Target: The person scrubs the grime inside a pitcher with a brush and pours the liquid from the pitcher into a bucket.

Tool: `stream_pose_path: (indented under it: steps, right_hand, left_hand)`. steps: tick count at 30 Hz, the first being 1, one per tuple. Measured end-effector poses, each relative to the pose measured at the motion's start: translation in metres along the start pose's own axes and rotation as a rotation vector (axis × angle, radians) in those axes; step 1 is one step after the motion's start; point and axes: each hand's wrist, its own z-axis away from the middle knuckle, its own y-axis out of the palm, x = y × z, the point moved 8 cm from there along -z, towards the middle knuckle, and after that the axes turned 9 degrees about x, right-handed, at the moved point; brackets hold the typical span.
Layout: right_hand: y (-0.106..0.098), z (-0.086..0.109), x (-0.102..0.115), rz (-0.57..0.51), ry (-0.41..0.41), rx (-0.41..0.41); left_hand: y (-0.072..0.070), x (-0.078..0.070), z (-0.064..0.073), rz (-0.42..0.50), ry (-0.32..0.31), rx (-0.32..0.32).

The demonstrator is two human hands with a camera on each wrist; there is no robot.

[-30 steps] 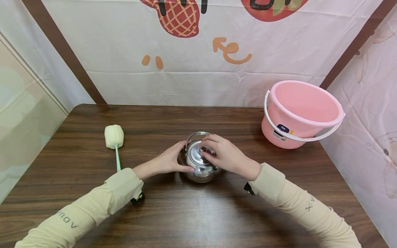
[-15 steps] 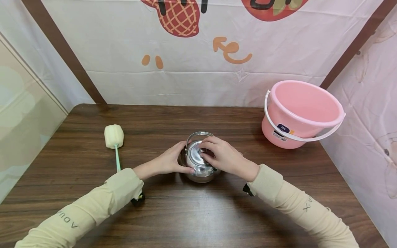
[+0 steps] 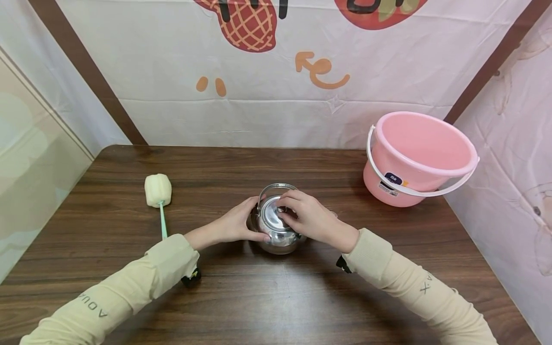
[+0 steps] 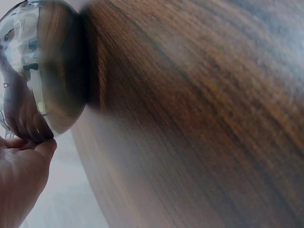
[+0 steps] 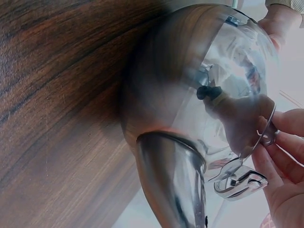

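A small shiny metal kettle (image 3: 279,243) stands on the brown wooden table, its arched handle (image 3: 280,185) raised. My left hand (image 3: 235,224) grips the kettle's left side, thumb at the front and fingers round the back; the left wrist view has its fingertips (image 4: 46,145) against the polished body. From above, my right hand (image 3: 316,218) pinches the knob of the round lid (image 3: 270,216), and the fingers partly cover that knob. The right wrist view brings out the spout (image 5: 172,178) below the pinching fingers (image 5: 289,142).
At the back right stands a pink bucket (image 3: 388,165) with a white handle lowered over its front. On the left lies a pale sponge brush (image 3: 157,190) with a green stick, partly behind the left sleeve (image 3: 133,278). A printed white curtain (image 3: 172,120) hangs behind the table (image 3: 276,306).
My right hand and forearm have shifted slightly to the left, the fingers still at the lid's knob. The left hand, kettle, brush and bucket stay where they were.
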Motion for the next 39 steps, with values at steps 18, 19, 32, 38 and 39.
stream_pose_path:
  steps: [18, 19, 32, 38, 39]
  right_hand:
    - [-0.017, -0.004, 0.001, 0.021, 0.007, -0.024]
    - [-0.018, -0.005, 0.001, 0.019, 0.005, -0.029]
    - [-0.037, -0.007, -0.005, 0.015, 0.022, -0.080]
    - [-0.050, -0.006, -0.011, 0.038, 0.025, -0.123]
    - [-0.052, -0.005, -0.012, 0.043, 0.027, -0.131]
  left_hand:
    - [-0.002, -0.002, 0.001, 0.003, 0.008, -0.003]
    - [-0.002, -0.002, 0.001, 0.004, 0.010, -0.005]
    - [-0.001, -0.001, 0.002, 0.007, -0.002, -0.005]
    - [-0.001, -0.002, 0.001, 0.002, 0.010, -0.008]
    - [-0.002, -0.002, 0.001, -0.001, 0.011, -0.009]
